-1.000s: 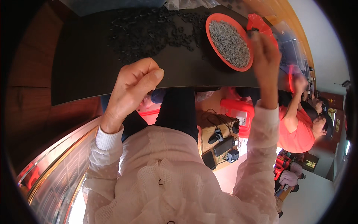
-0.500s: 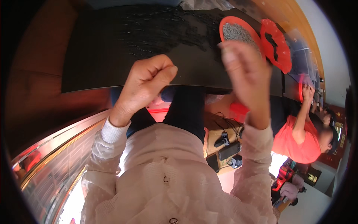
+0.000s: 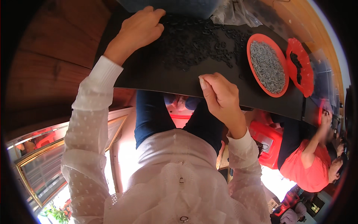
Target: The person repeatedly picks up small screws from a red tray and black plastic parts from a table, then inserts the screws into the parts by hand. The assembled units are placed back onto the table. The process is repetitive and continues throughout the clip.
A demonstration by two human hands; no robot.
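Left hand [image 3: 140, 28] reached forward onto black mat [image 3: 156, 72]; right hand [image 3: 220, 99] at its edge

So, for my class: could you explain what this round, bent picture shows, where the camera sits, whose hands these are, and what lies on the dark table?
The camera is worn on a person's head and looks down, so its wide lens bends straight edges. Both hands are that person's own. The left hand reaches into a scatter of small black parts on the black tabletop. The right hand is curled near the table's edge, fingertips pinched; anything held is too small to see. Right of the parts sit an orange dish of small grey pieces and a red dish with dark pieces. Another person in an orange top sits at lower right.
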